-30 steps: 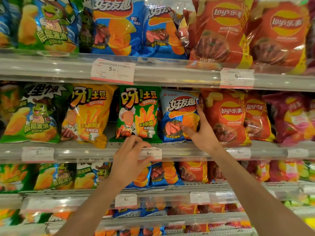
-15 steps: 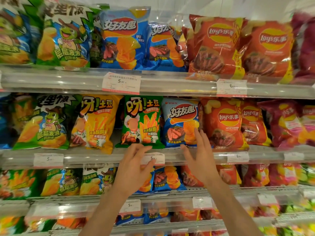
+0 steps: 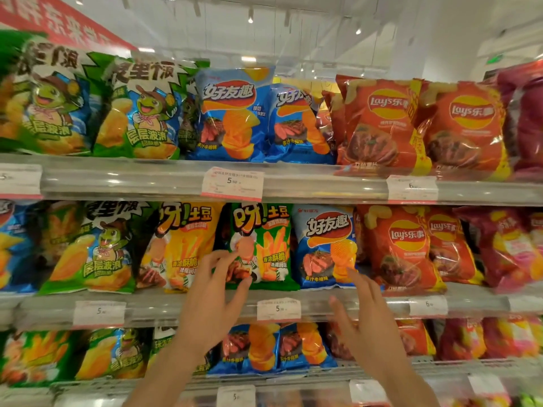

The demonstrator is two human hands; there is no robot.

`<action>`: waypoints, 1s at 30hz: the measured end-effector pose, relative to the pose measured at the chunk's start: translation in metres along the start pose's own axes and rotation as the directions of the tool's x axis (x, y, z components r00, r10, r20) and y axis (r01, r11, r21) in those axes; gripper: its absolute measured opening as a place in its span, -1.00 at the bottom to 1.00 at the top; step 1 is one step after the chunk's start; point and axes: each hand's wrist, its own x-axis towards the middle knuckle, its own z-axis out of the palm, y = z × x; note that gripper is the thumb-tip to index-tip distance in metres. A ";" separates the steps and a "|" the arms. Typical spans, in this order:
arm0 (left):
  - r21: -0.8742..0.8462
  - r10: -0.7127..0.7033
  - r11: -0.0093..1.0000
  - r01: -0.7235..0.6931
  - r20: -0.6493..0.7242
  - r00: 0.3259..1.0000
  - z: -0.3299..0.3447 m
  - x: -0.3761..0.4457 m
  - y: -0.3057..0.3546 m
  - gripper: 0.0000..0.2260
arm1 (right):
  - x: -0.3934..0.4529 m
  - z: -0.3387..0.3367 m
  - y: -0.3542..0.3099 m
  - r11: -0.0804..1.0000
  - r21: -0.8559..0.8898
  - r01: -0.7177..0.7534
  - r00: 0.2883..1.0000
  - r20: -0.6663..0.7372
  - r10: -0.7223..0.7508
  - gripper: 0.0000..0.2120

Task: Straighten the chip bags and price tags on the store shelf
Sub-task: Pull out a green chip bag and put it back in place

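On the middle shelf, the left hand [image 3: 213,301] pinches the lower front of a green glossy chip bag [image 3: 261,248] printed "呀!土豆". The right hand [image 3: 364,321] hovers open, fingers spread, below a blue "好友趣" bag [image 3: 324,245]. Between the hands, a white paper price tag [image 3: 278,309] reads "5" on the clear shelf rail [image 3: 176,309]; red "Lay's乐事" bags [image 3: 402,248] stand right of the blue one.

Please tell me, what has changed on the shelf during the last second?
The left hand rose from the price tag to the green bag. The right hand left the blue bag and now hovers open below it. The bags and tags stayed in place.
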 end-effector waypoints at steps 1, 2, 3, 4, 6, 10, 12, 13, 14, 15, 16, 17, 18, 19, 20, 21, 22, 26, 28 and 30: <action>0.003 0.019 1.000 -0.019 0.014 1.000 -0.003 0.008 -0.001 -0.55 | 0.006 -0.004 -0.003 1.000 -0.010 0.016 1.000 0.000 -0.016 -0.33; 0.005 0.029 1.000 -0.030 0.033 0.999 -0.006 0.015 -0.002 -0.55 | 0.013 -0.007 -0.006 0.999 -0.025 0.034 0.999 -0.003 -0.034 -0.34; 0.011 0.033 0.999 -0.033 0.057 0.998 -0.008 0.023 -0.004 -0.54 | 0.022 -0.009 -0.010 0.998 -0.045 0.054 0.998 -0.009 -0.054 -0.35; 0.027 0.036 0.999 -0.039 0.083 0.996 -0.010 0.029 -0.006 -0.53 | 0.030 -0.011 -0.014 0.995 -0.070 0.071 0.997 -0.012 -0.072 -0.37; 0.094 0.063 0.993 -0.075 0.130 0.990 -0.013 0.042 -0.010 -0.51 | 0.048 -0.015 -0.021 0.986 -0.126 0.107 0.994 -0.006 -0.109 -0.41; 0.258 0.051 0.959 -0.115 0.243 0.969 -0.016 0.066 -0.014 -0.44 | 0.081 -0.017 -0.039 0.950 -0.245 0.191 0.981 0.093 -0.173 -0.46; 0.300 0.045 0.945 -0.134 0.287 0.957 -0.014 0.076 -0.018 -0.42 | 0.097 -0.011 -0.048 0.924 -0.298 0.238 0.968 0.148 -0.202 -0.47; 0.311 0.031 0.941 -0.130 0.305 0.952 -0.012 0.080 -0.021 -0.41 | 0.104 -0.007 -0.052 0.916 -0.309 0.256 0.963 0.169 -0.212 -0.48; 0.315 0.011 0.942 -0.117 0.320 0.947 -0.010 0.083 -0.022 -0.40 | 0.110 -0.002 -0.057 0.916 -0.304 0.262 0.959 0.189 -0.212 -0.48; 0.312 -0.012 0.945 -0.095 0.326 0.945 -0.008 0.084 -0.023 -0.39 | 0.115 0.004 -0.061 0.926 -0.278 0.254 0.957 0.209 -0.200 -0.48; 0.309 -0.040 0.949 -0.068 0.331 0.943 -0.005 0.085 -0.023 -0.38 | 0.119 0.010 -0.065 0.947 -0.231 0.224 0.958 0.233 -0.170 -0.49; 0.304 -0.064 0.952 -0.043 0.332 0.941 -0.003 0.086 -0.022 -0.37 | 0.122 0.016 -0.068 0.971 -0.166 0.173 0.955 0.270 -0.124 -0.51; 0.298 -0.088 0.954 -0.016 0.334 0.939 -0.001 0.086 -0.021 -0.37 | 0.124 0.023 -0.071 0.989 -0.103 0.109 0.947 0.313 -0.072 -0.53; 0.290 -0.109 0.957 0.008 0.333 0.937 0.001 0.086 -0.020 -0.37 | 0.124 0.030 -0.072 0.998 -0.047 0.046 0.937 0.349 -0.027 -0.54; 0.280 -0.128 0.959 0.031 0.337 0.933 0.001 0.085 -0.018 -0.36 | 0.123 0.037 -0.072 1.000 0.000 -0.010 0.930 0.367 0.010 -0.54; 0.263 -0.139 0.964 0.047 0.346 0.928 0.001 0.085 -0.018 -0.36 | 0.122 0.044 -0.071 0.998 0.040 -0.052 0.929 0.368 0.034 -0.54; 0.243 -0.150 0.968 0.062 0.364 0.919 0.001 0.085 -0.016 -0.36 | 0.122 0.051 -0.070 0.993 0.076 -0.086 0.932 0.359 0.054 -0.55; 0.121 -0.191 0.980 0.155 0.402 0.896 -0.001 0.085 -0.010 -0.35 | 0.122 0.048 -0.077 0.942 0.272 -0.196 0.931 0.354 0.092 -0.72; 0.049 -0.201 0.979 0.197 0.368 0.908 -0.003 0.088 -0.010 -0.34 | 0.124 0.039 -0.081 0.906 0.361 -0.219 0.933 0.351 0.086 -0.74; 0.011 -0.190 0.980 0.199 0.339 0.921 -0.006 0.091 -0.009 -0.35 | 0.127 0.030 -0.084 0.876 0.426 -0.225 0.938 0.340 0.075 -0.72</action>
